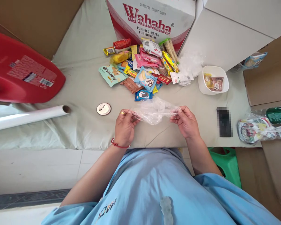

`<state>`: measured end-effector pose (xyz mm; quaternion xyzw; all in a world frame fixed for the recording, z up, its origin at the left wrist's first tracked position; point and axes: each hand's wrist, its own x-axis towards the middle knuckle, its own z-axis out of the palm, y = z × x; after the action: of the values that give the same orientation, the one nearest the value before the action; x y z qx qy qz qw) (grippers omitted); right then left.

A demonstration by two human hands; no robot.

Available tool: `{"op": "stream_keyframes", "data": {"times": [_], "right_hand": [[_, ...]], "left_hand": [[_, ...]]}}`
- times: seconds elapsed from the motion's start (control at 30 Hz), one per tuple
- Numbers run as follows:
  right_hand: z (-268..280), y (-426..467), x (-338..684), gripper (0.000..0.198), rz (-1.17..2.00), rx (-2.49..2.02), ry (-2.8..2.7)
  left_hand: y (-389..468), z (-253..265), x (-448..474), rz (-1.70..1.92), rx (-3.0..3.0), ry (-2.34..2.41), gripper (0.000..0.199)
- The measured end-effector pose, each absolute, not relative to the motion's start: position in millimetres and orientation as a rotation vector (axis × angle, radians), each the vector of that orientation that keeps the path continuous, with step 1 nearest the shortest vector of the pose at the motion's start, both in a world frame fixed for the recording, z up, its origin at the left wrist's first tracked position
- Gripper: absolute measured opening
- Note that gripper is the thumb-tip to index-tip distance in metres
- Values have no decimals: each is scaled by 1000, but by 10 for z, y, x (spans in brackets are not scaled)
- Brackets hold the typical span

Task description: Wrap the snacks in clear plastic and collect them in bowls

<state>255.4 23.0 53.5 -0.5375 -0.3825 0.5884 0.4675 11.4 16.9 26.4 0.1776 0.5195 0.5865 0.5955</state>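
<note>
Crosswise before the person's body, a piece of clear plastic (154, 109) is held between the two hands, its long axis running from left to right, roughly parallel to the near edge of the table (84, 134). One end points to the left hand (126, 125), the other to the right hand (186, 122), and both ends lie at about the same level. Each hand pinches its end between thumb and fingers; the fingers curl inward, and the palms are well apart. Between them the plastic is wrinkled and loosely bunched, one thin peak rising toward the snack packets (146, 73) and a crumpled fold hanging toward the person. Whether it is a bag or a flat film, and which side any mouth faces, cannot be told.

It sits just on the near side of the heap, close to the dark blue packet (142, 95) at the heap's front. Left of the hands lies a round badge (104, 109), pin side up; to the right stands a white tub (202, 86) with a few packets inside. Behind the heap is a Wahaha carton (150, 18). More crumpled clear wrapping (192, 64) lies between heap and tub.
</note>
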Motion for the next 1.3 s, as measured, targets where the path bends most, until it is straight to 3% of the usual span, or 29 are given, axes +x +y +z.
{"op": "stream_keyframes", "data": {"times": [0.3,0.43,0.5,0.57,0.73,0.8,1.0,1.3], "right_hand": [[450,281,3010,37,1487,-1421,-876],[381,269,3056,29,978,-1702,-1226],[465,219,2976,23,652,-1683,-1370],[583,160,2826,21,546,-1559,-1548],[578,149,2346,33,614,-1322,-2086],[456,195,2230,24,595,-1361,-2154],[345,252,2204,21,774,-1323,-1979],[465,215,2284,25,843,-1315,-1897]], "left_hand": [[215,279,-163,1290,698,1301,33],[197,264,-182,1234,720,1325,27],[189,279,-146,1229,710,1321,25],[185,324,-86,1219,706,1309,25],[175,547,82,1181,710,1179,23],[166,610,120,1144,698,1094,26],[148,514,202,1185,665,1207,45],[139,402,376,1089,861,1210,34]]}}
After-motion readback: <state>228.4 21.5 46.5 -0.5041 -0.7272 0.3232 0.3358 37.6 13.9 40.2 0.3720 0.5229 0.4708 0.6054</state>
